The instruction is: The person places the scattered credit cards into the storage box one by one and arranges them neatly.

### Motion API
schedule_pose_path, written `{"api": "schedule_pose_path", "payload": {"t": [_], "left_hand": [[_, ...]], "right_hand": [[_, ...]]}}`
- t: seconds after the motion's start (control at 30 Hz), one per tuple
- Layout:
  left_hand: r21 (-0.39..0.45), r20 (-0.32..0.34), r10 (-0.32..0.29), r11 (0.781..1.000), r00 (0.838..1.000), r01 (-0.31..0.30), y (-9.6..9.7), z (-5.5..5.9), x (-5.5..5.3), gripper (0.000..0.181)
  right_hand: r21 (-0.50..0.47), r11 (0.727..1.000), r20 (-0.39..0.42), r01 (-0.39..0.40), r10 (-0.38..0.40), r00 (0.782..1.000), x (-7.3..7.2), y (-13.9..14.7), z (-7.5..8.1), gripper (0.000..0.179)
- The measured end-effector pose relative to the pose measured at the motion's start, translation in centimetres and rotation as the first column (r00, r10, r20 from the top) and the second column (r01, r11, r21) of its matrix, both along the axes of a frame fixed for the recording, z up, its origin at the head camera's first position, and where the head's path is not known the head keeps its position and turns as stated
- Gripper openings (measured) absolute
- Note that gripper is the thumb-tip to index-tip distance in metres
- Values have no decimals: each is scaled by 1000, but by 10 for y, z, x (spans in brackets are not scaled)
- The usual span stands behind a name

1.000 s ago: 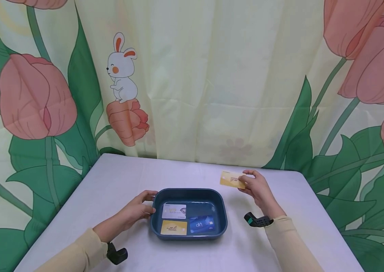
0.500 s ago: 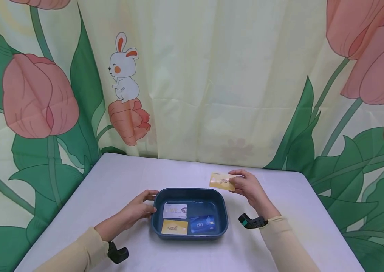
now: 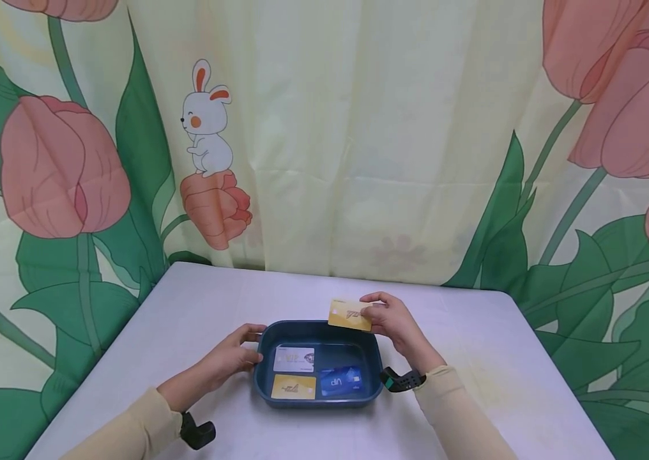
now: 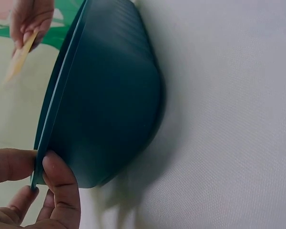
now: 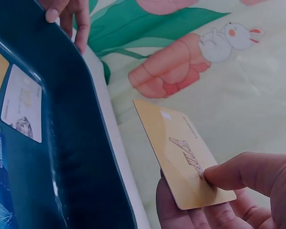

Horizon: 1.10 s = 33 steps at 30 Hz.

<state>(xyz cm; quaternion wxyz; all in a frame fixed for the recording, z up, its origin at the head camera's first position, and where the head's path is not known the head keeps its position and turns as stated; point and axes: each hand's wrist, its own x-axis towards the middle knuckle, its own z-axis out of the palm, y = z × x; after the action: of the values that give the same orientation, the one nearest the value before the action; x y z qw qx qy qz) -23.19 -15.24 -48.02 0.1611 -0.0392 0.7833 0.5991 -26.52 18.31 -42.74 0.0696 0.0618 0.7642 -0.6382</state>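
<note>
A dark blue rectangular tray [image 3: 319, 402] stands on the table, its left rim pinched between the thumb and fingers of my left hand [image 3: 237, 353]. In the left wrist view, the fingers [image 4: 62, 186] lie against the tray's outer wall. My right hand [image 3: 396, 324] pinches a gold VIP card [image 3: 346, 314] above the tray's far right rim. The right wrist view shows the thumb on the face of this card [image 5: 181, 157] and fingers behind it. Inside the tray lie a white VIP card [image 3: 294, 359], another gold card [image 3: 293, 387] and a blue VIP card [image 3: 341, 381].
The table has a white cloth [image 3: 215, 300]. A curtain [image 3: 324, 140] printed with tulips and a rabbit hangs behind its far edge. Black wrist straps with cameras sit on the left wrist [image 3: 197, 432] and the right wrist [image 3: 402, 380].
My right hand has carried the gold card leftward, from right of the tray to above its far right rim. The left hand has stayed on the tray's left rim.
</note>
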Motion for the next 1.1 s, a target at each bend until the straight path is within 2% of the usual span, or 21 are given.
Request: {"api": "schedule_pose_path", "payload": {"t": [0.5, 0.7, 0.83, 0.93, 1.1], "left_hand": [[-2, -9, -2, 1000, 1000, 2, -2, -2, 0, 65], [-5, -9, 1, 1000, 1000, -1, -1, -1, 0, 66], [-5, -16, -2, 1000, 1000, 1, -1, -1, -1, 65], [-5, -16, 0, 1000, 1000, 0, -1, -1, -1, 65], [-7, -15, 1, 1000, 1000, -1, -1, -2, -1, 65]], "right_hand": [[105, 994, 35, -29, 25, 999, 5, -19, -9, 27], [121, 992, 28, -24, 21, 999, 7, -22, -10, 23], [135, 990, 7, -37, 37, 999, 7, -24, -15, 19], [202, 978, -25, -58, 64, 998, 10, -27, -22, 16], [372, 926, -105, -64, 111, 988, 14, -33, -30, 11]]}}
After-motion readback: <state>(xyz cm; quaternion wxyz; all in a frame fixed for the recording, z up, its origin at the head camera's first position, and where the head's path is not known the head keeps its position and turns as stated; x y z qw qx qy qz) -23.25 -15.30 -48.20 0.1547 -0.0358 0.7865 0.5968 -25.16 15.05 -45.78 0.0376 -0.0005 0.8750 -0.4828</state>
